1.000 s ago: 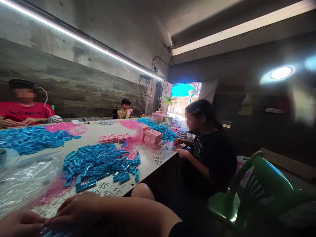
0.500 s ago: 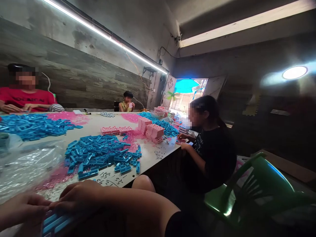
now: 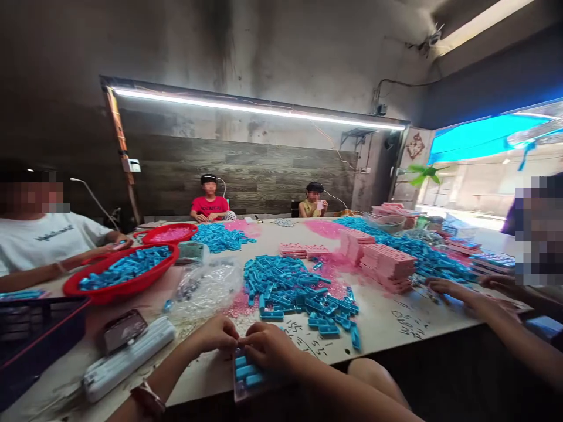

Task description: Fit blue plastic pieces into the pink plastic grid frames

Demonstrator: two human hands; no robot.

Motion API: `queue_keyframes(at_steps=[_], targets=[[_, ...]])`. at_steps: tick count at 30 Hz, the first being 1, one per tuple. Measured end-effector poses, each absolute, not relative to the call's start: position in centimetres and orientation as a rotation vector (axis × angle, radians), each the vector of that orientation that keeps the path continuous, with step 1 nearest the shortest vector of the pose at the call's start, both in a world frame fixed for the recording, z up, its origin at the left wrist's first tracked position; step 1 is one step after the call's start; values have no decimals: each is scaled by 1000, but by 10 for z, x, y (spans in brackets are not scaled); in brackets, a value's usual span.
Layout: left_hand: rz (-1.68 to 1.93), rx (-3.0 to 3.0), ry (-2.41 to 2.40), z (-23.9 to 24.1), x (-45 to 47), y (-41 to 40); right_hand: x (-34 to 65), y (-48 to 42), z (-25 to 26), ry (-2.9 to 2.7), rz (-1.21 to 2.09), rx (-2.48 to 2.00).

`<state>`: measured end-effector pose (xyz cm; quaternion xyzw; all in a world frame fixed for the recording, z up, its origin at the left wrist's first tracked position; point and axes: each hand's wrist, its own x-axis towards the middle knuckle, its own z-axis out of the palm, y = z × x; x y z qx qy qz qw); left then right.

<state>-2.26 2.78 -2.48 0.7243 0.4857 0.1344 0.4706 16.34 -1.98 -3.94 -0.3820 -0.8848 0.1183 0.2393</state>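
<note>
At the table's near edge, a shallow pale pink tray (image 3: 237, 391) holds several blue plastic pieces (image 3: 248, 372) in a row. My left hand (image 3: 219, 335) is closed in a pinch at its far edge, a bracelet on the wrist. My right hand (image 3: 271, 347) curls over the far right part of the tray, its fingertips meeting those of the left. Whatever lies between the fingers is too small or hidden to make out. Just beyond my hands spreads a heap of loose blue pieces (image 3: 290, 281), with small pink bits (image 3: 240, 305) beside it.
Stacked pink trays (image 3: 387, 264) stand right of the heap. To the left are a clear plastic bag (image 3: 209, 287), a red basket (image 3: 123, 290) of blue pieces, a white bar-shaped case (image 3: 129, 357) and a dark crate (image 3: 39, 346). Co-workers sit around the table; one's hand (image 3: 453, 290) reaches in at right.
The view has swung left, bringing the red baskets and a co-worker in white into sight. Both my hands stay together at the tray.
</note>
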Motion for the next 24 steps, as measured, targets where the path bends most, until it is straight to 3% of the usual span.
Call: queue_keyframes(at_steps=[24], targets=[[327, 1912, 1254, -32, -26, 33, 163, -16, -37, -2396, 328, -1219]])
